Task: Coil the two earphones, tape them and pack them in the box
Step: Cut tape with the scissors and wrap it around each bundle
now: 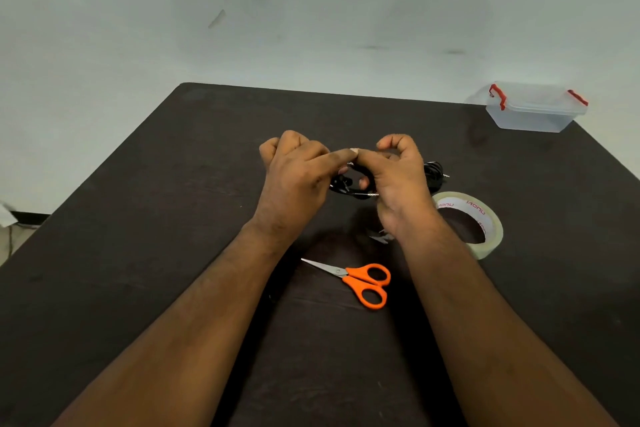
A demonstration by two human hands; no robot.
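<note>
Both hands meet above the middle of the dark matte worktop [138, 218], fingers curled: the left hand [298, 177] and the right hand [398, 180] pinch between them a coiled black earphone cable [349, 185], held just off the surface. The second black earphone bundle [434, 172] lies on the worktop just behind the right hand, beside the roll of clear packing tape with red lettering [485, 222]. The clear plastic box with red latches [535, 111] sits well apart at the far right corner.

The likeliest failure, as I judge it, is the coil springing loose if either pinch slackens before tape holds it; thin cable unwinds readily. A strip of tape could also fold onto itself or stick to a finger instead of the cable. The orange-handled scissors [360, 282] lie near the forearms and could be swept aside.

Whether tape is already on the coil is hard to make out; a pale patch shows at the touching fingertips. A small glinting scrap below the right wrist is unclear. Whether the box is latched cannot be told.
</note>
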